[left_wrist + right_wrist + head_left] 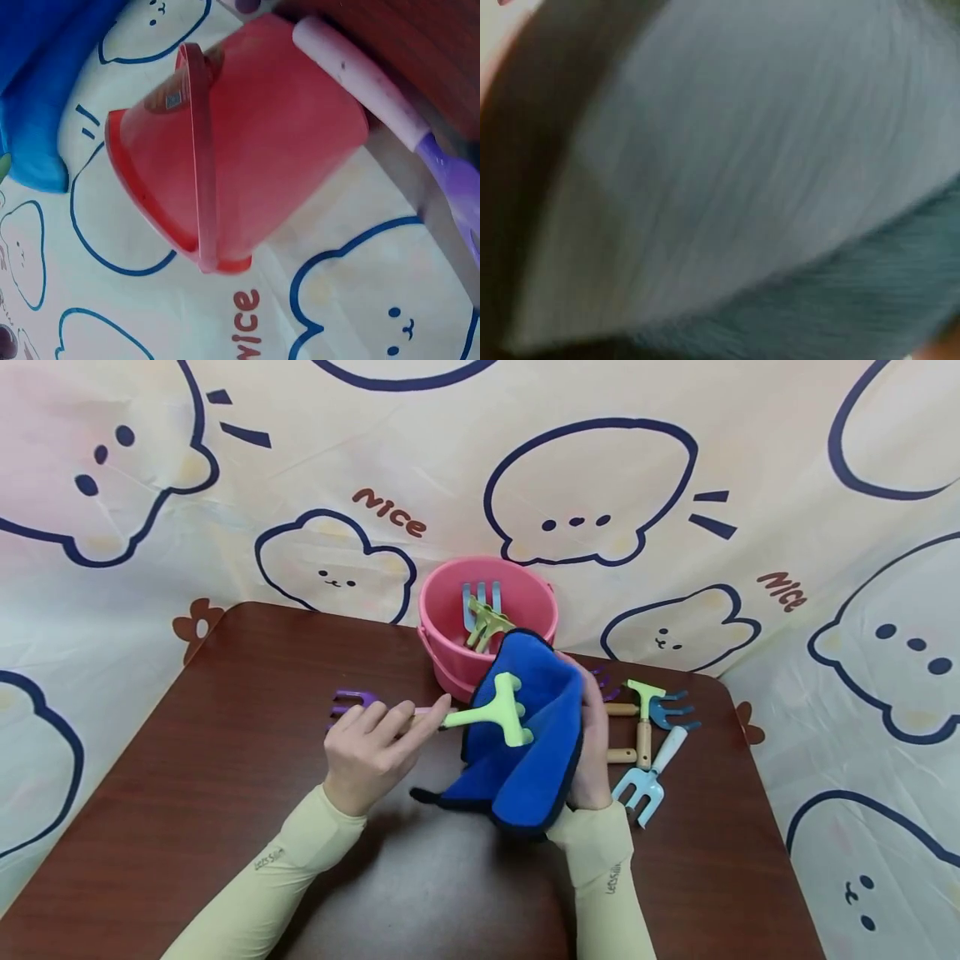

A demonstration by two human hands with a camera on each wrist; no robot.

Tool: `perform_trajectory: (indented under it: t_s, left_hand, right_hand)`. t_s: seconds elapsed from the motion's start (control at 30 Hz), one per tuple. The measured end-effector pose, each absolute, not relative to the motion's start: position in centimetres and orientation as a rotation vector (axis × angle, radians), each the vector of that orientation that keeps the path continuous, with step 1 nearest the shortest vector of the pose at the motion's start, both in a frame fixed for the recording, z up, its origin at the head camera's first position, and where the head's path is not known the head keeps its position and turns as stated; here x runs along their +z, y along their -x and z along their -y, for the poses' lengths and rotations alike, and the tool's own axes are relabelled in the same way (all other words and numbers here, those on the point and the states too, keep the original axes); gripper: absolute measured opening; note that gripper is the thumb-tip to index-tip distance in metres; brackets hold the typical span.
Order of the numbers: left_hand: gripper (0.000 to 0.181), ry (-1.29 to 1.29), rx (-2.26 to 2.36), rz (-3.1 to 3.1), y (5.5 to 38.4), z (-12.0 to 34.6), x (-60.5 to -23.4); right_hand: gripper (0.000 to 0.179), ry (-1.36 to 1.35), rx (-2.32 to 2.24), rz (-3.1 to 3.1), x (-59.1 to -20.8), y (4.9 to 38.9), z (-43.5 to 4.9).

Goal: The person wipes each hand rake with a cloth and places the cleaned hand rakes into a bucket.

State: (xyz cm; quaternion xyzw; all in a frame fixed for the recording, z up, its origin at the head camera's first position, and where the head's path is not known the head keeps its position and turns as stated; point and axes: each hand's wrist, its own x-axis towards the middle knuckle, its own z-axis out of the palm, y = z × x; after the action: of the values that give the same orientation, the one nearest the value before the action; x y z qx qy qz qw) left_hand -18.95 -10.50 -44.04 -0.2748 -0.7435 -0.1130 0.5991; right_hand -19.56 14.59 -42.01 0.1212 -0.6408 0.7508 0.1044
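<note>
In the head view my left hand (375,756) grips a small light-green toy rake (501,712) by its handle. The rake's toothed head lies against a blue cloth (543,781) with black edging. My right hand (592,735) holds this cloth from behind and the right, its fingers mostly hidden. Cloth also fills the right wrist view, blurred and close up. At the left of the left wrist view hangs a fold of the blue cloth (45,142); the left hand is not visible there.
Behind the cloth stands a pink bucket (450,681) holding a blue fork (482,597) and a green tool (487,625). A purple fork (367,82) with a lilac handle lies left of it. Several tools, including a light-blue fork (651,777), lie on the right of the brown table (225,735).
</note>
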Motion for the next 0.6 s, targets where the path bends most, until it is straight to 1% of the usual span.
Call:
perform_trajectory:
  t_s: [0.1, 0.17, 0.23, 0.3, 0.47, 0.6]
  left_hand:
    - [0.027, 0.651, -0.262, 1.732, 18.9, 10.4, -44.2]
    - [0.029, 0.663, -0.269, 1.733, 18.8, 10.2, -44.3]
    - [0.029, 0.678, -0.267, 1.734, 18.7, 10.0, -44.6]
    - [0.024, 0.699, -0.272, 1.727, 18.6, 9.9, -44.8]
    - [0.022, 0.722, -0.286, 1.713, 18.4, 9.6, -45.0]
    - [0.022, 0.716, -0.338, 1.725, 18.5, 9.5, -45.1]
  right_hand:
    - [0.055, -0.549, 2.233, 1.957, -42.0, 19.2, -13.9]
    - [0.052, -0.557, 2.295, 1.931, -42.1, 19.0, -13.4]
    - [0.039, -0.494, 2.324, 1.867, -42.4, 19.0, -13.0]
    - [0.030, -0.412, 2.304, 1.805, -42.5, 19.1, -12.8]
    - [0.019, -0.200, 2.239, 1.786, -42.5, 19.4, -12.8]
    - [0.019, -0.051, 2.363, 1.768, -42.7, 19.8, -13.0]
